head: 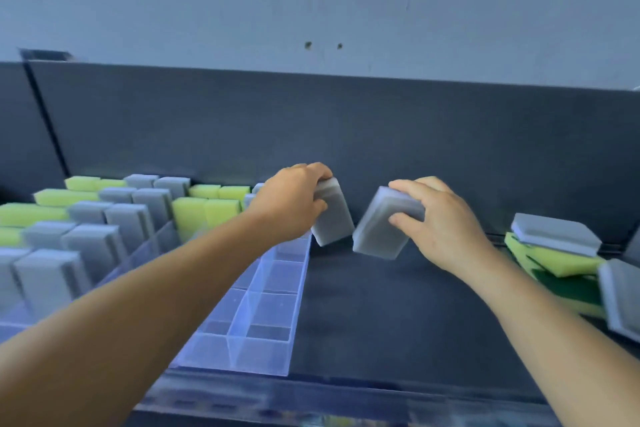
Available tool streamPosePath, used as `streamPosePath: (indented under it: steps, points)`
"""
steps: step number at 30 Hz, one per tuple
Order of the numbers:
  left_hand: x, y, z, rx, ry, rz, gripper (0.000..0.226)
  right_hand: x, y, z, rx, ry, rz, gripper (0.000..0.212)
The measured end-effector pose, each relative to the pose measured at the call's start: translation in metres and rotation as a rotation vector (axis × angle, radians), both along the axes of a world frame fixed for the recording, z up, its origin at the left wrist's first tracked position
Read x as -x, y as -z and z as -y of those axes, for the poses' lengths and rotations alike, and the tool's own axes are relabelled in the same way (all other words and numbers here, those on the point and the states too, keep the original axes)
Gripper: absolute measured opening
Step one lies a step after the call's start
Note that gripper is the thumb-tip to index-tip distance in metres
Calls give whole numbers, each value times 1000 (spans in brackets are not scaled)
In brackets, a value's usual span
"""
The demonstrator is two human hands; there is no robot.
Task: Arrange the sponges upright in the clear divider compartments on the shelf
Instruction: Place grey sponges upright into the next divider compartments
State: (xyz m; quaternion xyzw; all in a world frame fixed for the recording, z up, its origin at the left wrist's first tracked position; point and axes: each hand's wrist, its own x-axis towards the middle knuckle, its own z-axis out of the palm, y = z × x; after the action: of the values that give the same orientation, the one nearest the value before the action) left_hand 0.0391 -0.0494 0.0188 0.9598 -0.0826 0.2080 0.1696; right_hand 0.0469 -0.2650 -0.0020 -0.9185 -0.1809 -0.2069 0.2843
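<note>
The left hand [292, 206] pinches one grey sponge [332, 215] by its top end, and the right hand [438, 222] clasps a second grey sponge [382, 224] across its broad faces, both tilted just above the shelf [398, 315] beside the far end of the clear divider [273, 291]. They look light and soft, so a gentle grip on the long edges should keep them from squashing. Further sponges lie stacked [554, 250] to the right, and filled rows [104, 218] stand to the left.
</note>
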Motion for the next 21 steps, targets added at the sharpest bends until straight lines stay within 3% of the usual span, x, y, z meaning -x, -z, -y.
streamPosePath:
  steps: [11, 21]
  points:
    - [-3, -4, -105, -37, -51, -62, 35, -14, -8, -103, -68, -99, -24, 36]
    - [-13, 8, -128, -138, 68, -218, 33, -26, 0, -136, 68, -59, -125, 37]
